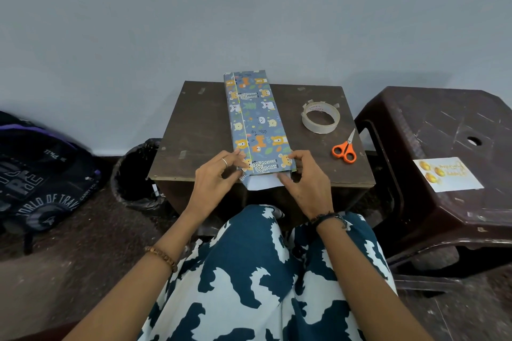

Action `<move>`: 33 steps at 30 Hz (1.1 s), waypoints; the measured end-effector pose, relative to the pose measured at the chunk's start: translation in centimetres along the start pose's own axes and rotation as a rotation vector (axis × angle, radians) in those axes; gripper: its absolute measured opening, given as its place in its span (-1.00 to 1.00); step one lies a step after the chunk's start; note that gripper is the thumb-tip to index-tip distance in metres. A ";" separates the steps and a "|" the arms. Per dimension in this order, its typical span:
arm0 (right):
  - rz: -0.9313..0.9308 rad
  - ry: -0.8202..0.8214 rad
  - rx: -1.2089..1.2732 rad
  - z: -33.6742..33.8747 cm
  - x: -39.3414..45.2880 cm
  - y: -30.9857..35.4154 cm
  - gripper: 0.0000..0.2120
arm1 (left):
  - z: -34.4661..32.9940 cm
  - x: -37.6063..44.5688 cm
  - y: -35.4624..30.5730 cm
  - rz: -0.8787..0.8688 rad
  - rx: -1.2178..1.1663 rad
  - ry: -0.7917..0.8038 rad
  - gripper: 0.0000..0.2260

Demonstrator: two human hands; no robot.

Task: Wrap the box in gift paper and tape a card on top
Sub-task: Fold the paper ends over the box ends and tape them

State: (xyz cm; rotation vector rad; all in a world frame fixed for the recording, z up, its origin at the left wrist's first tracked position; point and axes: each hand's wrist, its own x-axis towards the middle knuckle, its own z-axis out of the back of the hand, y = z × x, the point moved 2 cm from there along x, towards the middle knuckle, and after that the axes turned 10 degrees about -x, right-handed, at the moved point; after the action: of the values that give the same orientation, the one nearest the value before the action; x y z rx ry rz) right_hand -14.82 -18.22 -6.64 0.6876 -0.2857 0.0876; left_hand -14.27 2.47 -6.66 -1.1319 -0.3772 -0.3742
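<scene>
The left hand (219, 174) and right hand (302, 174) pinch the near end of the gift paper (253, 119) with curled fingers; to fold it well, crease each side flap tight against the box end before taping. The wrapped box lies lengthwise on the counter (194, 130), running away from the hands; tape roll (320, 118) and scissors (345, 148) sit right, the card (447, 174) further right on a stool (443, 124).

Box fully hidden under gift paper (256, 116); backpack (41, 171) blurred, cut by left edge.

The long box (256, 119), wrapped in blue animal-print gift paper (261, 130), lies lengthwise; the card (447, 174) lies apart.
</scene>
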 end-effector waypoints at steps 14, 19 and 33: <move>0.091 0.021 -0.049 0.3 -0.7 0.5 -0.71 | -0.1 -0.2 0.2 -0.012 -0.002 0.019 -0.87; 0.246 -0.237 -0.276 -2.0 -0.6 1.8 -0.78 | 0.4 0.1 0.2 0.072 0.042 0.096 -0.73; 0.415 -0.330 -0.363 -3.6 0.0 4.2 -0.88 | 0.9 0.7 0.4 0.205 -0.170 0.154 -0.67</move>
State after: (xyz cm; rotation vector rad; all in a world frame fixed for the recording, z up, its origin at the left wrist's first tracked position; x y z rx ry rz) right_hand -14.71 -12.72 -6.69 0.2701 -0.7407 0.3113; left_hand -13.55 3.34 -6.30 -1.2857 -0.0932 -0.3145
